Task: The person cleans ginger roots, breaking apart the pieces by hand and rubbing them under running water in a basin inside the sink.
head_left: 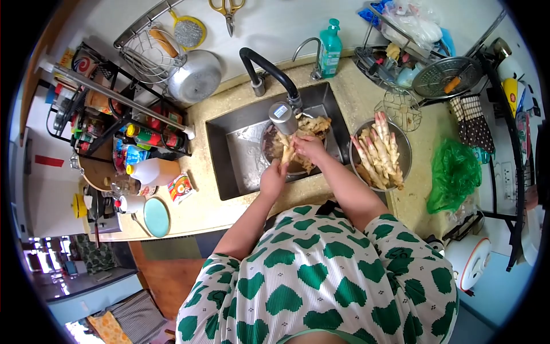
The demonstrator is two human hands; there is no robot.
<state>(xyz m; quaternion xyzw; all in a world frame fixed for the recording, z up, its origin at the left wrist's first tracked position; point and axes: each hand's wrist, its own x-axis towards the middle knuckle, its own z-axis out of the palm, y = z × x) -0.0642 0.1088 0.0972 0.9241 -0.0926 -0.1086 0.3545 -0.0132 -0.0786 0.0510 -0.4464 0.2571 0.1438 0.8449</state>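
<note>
Both my hands are over the sink, under the black faucet with its silver spray head. Between them is a pale chicken foot. My left hand has its fingers closed on the lower end. Further up, my right hand grips the same foot, its fingertips partly hidden. Below lies a round metal bowl filled with more yellowish chicken feet. On the counter at right, a second metal bowl holds several chicken feet, toes pointing up and back.
A green soap bottle stands behind the sink. Right of the bowl lies a green plastic bag. Left on the counter are a jug, a snack packet and a teal oval board. A pot hangs at the back.
</note>
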